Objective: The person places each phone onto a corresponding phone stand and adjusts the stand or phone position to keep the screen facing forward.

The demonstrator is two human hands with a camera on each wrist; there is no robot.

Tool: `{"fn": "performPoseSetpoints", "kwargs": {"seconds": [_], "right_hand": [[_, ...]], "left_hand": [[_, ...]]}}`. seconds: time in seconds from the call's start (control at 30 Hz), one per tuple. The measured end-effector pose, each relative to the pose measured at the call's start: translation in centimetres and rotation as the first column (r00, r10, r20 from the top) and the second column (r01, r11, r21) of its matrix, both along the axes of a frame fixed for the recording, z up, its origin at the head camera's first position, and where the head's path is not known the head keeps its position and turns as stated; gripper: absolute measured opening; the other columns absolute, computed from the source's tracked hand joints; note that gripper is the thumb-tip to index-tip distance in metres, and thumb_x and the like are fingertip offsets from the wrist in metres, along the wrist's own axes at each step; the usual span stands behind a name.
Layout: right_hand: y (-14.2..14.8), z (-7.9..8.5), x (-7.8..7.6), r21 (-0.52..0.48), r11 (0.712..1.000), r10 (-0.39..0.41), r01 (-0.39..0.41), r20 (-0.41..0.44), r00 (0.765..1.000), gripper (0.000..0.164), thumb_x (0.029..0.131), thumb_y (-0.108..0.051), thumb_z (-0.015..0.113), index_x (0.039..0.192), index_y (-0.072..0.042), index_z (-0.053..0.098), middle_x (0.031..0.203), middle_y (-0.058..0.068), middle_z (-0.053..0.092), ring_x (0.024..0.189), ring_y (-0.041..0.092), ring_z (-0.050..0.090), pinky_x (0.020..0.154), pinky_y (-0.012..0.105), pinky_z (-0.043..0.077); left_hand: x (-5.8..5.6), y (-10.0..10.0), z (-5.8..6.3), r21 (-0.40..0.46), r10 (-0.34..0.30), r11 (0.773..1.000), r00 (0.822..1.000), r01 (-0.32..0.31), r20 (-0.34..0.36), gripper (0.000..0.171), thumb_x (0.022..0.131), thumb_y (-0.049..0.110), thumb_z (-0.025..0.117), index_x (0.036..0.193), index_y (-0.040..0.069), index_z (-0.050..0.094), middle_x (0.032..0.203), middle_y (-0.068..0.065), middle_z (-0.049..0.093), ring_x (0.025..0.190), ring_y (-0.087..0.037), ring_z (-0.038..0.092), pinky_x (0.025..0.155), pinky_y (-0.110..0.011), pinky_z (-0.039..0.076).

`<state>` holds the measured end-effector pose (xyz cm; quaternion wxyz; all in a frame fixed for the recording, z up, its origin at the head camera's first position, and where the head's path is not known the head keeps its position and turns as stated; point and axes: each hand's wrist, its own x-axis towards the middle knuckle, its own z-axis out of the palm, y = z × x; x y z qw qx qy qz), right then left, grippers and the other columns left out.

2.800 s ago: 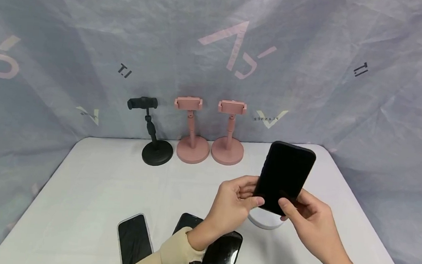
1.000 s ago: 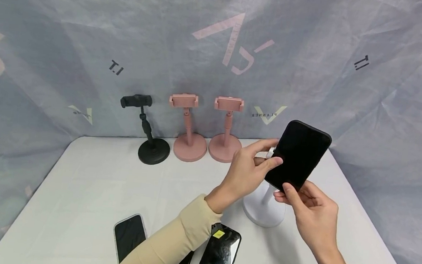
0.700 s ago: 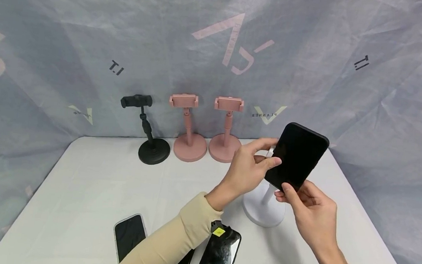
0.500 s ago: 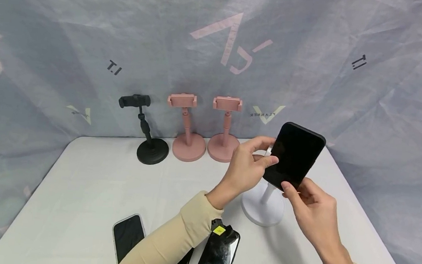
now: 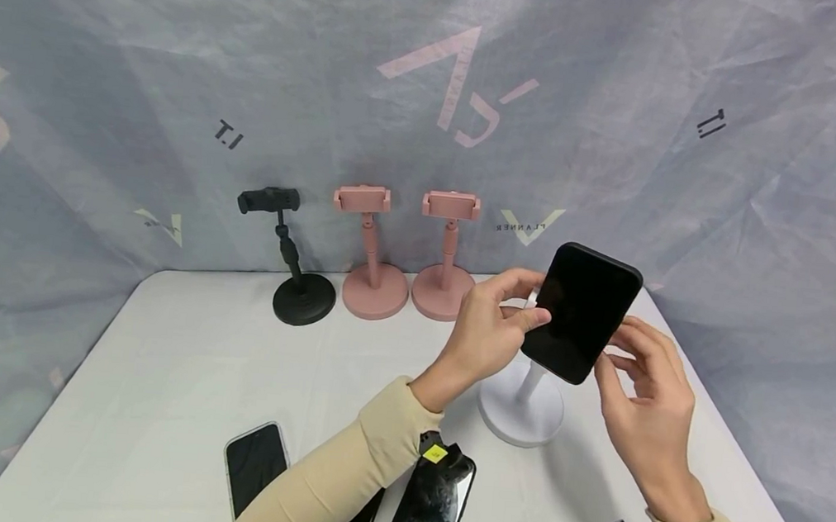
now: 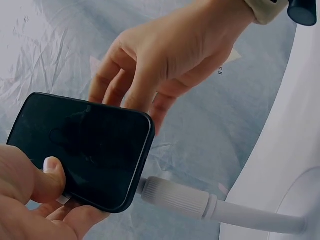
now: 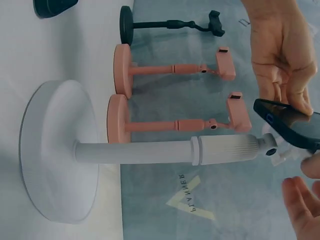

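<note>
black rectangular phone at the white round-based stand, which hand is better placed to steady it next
Probably the left hand: its thumb lies on the front of the phone, fingers behind. The right hand is at the opposite edge, thumb off the front.

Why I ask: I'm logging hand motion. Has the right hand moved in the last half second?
Yes. Judged against the white stand's base in the head view, the right hand has shifted rightward and slightly upward.
</note>
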<state>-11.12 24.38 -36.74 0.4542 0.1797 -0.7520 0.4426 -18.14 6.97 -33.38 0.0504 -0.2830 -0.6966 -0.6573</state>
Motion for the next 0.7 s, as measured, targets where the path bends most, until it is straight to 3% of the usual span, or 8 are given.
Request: {"fn": "performPoseSetpoints", "kwargs": {"seconds": [0.13,0.3,0.5,0.7], "right_hand": [[-0.3,0.3,-0.5,0.004,0.999,0.038,-0.038,-0.043,0.998,0.057,0.063,0.034,0.064,0.117,0.015,0.059,0.119,0.031,0.055,0.106,0.02,0.06,0.082,0.013,0.05],[-0.4,0.5,-1.1,0.01,0.998,0.06,-0.06,-0.107,0.992,0.052,0.064,0.033,0.062,0.113,0.015,0.061,0.112,0.032,0.059,0.103,0.024,0.061,0.082,0.014,0.05],[-0.9,1.2,-1.2,0.014,1.0,0.008,-0.005,-0.218,0.976,0.037,0.067,0.026,0.066,0.103,0.015,0.066,0.101,0.032,0.063,0.094,0.024,0.063,0.08,0.016,0.05],[-0.2,1.5,-1.6,0.123,0.986,-0.068,0.111,-0.316,0.946,0.019,0.081,0.001,0.071,0.098,0.01,0.07,0.095,0.028,0.068,0.078,0.027,0.062,0.082,0.017,0.048]], "left_hand": [[0.0,-0.1,0.0,-0.005,0.003,1.0,1.0,-0.003,-0.011,0.031,0.085,0.002,0.073,0.115,0.01,0.067,0.11,-0.007,0.068,0.086,-0.008,0.067,0.076,-0.021,0.055],[-0.1,-0.1,-0.1,-0.004,0.005,1.0,1.0,-0.005,-0.011,0.031,0.085,0.003,0.073,0.115,0.01,0.067,0.11,-0.006,0.068,0.088,-0.007,0.067,0.076,-0.021,0.055],[-0.2,0.0,-0.3,-0.004,0.01,1.0,1.0,-0.01,-0.012,0.031,0.085,0.003,0.073,0.114,0.01,0.067,0.11,-0.006,0.069,0.094,-0.007,0.065,0.077,-0.021,0.055],[-0.2,0.0,-0.2,0.007,0.011,1.0,1.0,-0.012,0.02,0.03,0.085,0.002,0.073,0.113,0.011,0.068,0.108,-0.005,0.068,0.081,-0.007,0.067,0.074,-0.022,0.056]]}}
